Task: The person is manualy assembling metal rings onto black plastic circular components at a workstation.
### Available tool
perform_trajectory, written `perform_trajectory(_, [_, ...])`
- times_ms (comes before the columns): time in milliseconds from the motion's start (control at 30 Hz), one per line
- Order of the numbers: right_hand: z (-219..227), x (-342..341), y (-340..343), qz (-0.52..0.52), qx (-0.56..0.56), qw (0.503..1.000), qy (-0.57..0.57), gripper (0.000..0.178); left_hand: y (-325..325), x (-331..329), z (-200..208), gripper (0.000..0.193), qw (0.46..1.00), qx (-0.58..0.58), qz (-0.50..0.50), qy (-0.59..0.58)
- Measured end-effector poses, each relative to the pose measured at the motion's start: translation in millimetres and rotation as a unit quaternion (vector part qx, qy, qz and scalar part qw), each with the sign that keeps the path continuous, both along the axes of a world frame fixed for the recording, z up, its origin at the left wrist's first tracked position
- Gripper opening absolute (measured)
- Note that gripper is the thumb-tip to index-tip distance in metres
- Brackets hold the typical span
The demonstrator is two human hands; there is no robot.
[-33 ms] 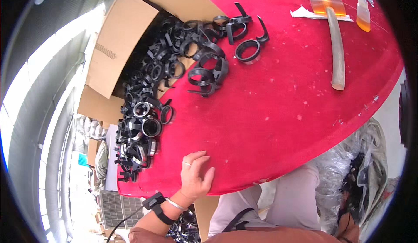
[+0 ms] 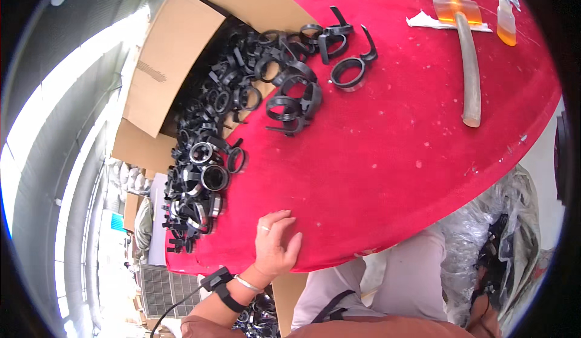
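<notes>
My left hand (image 2: pixel 277 244) rests on the near edge of a red-covered table (image 2: pixel 387 174), holding nothing. Its fingers are loosely bent and the thumb stands apart. Beyond it and to the left lies a heap of black ring clamps (image 2: pixel 213 177) with projecting arms, some with shiny metal bands. Several more ring clamps (image 2: pixel 293 105) lie on the cloth farther off, and a single ring clamp (image 2: pixel 348 73) sits to their right. At the lower right, a brownish patch that looks like my right arm (image 2: pixel 485 317) reaches down beside crumpled plastic; its fingers are hidden.
An open cardboard box (image 2: pixel 175 53) lies at the far left, ring clamps spilling out. A hammer (image 2: pixel 469 72) with an amber head rests on white paper at the far right, near a small bottle (image 2: pixel 506 23). A clear plastic bag (image 2: pixel 463 247) stands beside my legs.
The whole view has shifted slightly, so everything sits a little farther right. My left hand keeps its place on the table.
</notes>
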State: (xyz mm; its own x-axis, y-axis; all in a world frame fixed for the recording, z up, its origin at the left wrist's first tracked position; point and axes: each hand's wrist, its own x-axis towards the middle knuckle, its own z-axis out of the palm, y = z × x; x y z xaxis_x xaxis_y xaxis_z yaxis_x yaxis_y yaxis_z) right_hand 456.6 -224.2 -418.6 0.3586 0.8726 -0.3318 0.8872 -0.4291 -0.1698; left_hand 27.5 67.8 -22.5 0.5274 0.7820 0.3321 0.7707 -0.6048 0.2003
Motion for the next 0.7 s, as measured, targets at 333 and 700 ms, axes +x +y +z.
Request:
perform_trajectory(333, [-12.3,-3.1,-11.1,-0.006,-0.001,1.0,0.007,0.064,0.1,-3.4,-3.5,0.031,1.0,0.005,0.004,-0.005])
perform_trajectory(700, [-5.8,-3.5,-14.7,-0.002,-0.006,1.0,-0.007,0.064,0.1,-3.6,-3.5,0.029,1.0,0.023,-0.007,-0.011])
